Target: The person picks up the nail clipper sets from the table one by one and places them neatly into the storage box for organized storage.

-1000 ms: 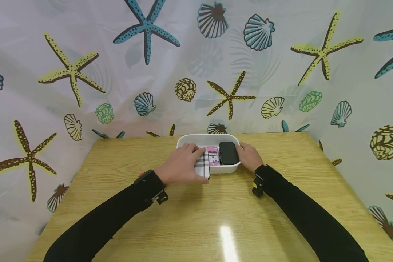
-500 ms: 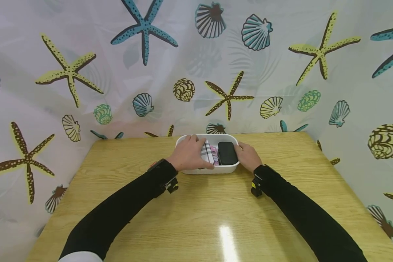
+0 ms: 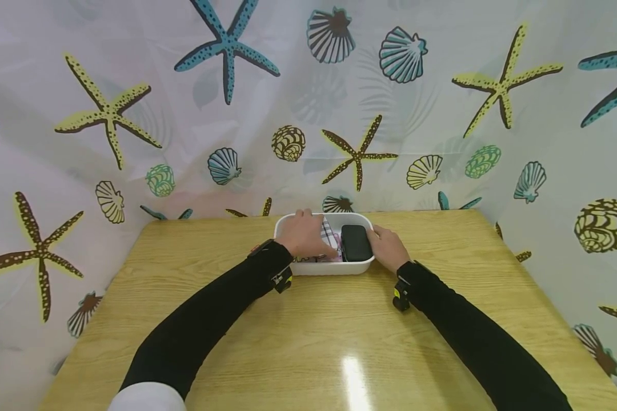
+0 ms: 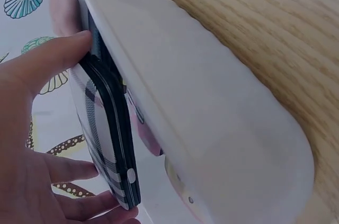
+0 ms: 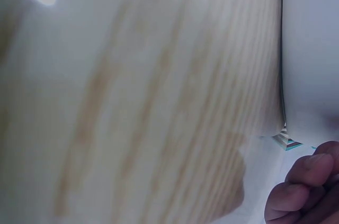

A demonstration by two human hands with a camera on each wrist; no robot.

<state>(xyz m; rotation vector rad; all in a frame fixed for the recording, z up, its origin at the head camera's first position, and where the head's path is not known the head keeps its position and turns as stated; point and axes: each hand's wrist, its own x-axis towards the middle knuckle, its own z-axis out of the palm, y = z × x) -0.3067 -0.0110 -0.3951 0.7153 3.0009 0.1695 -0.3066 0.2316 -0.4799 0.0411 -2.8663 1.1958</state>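
Observation:
My left hand is over the left part of a white plastic bin. It pinches a flat plaid case with a black edge and a small white clasp, thumb on one end and fingers on the other. The case is tilted at the bin's opening. Inside the bin, a black case lies at the right end, beside a pink patterned item that is mostly covered. My right hand grips the bin's right end; its curled fingers show in the right wrist view.
The bin stands near the back edge of a wooden table. Behind it hangs a white cloth printed with starfish and shells, which also runs along both sides. A cream-coloured item shows partly inside the bin.
My left hand has moved right and back with the plaid case, from the bin's front left to over its inside, and the case has turned. The right hand keeps its place.

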